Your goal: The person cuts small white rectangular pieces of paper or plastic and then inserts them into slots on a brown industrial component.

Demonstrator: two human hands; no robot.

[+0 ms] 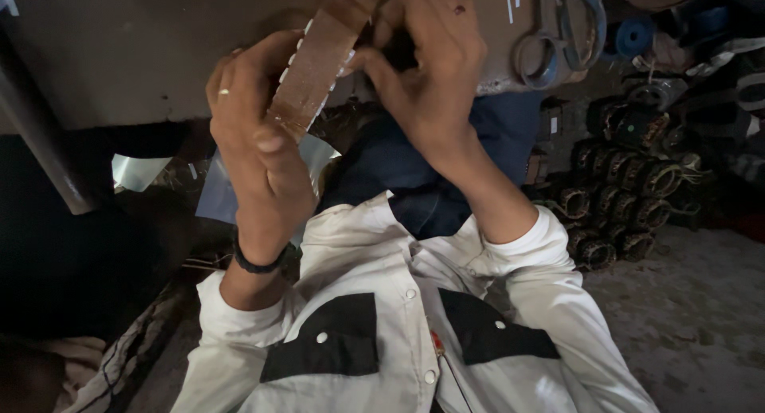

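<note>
A long brown strip [323, 58], edged with white paper, is held up over the edge of a brown worktable [135, 54]. The left hand [255, 142] is closed around the strip's lower end, thumb pressed on its face; one ring is worn on a finger and one black band [259, 262] on the wrist. The right hand [426, 70] is curled, its fingers pinching at the strip's upper part. One pair of scissors [558, 31] is seen lying on the table, just beside the right hand. No container can be made out. Wound motor coils [629, 190] are stacked on the floor at the right, too dim to be counted.
</note>
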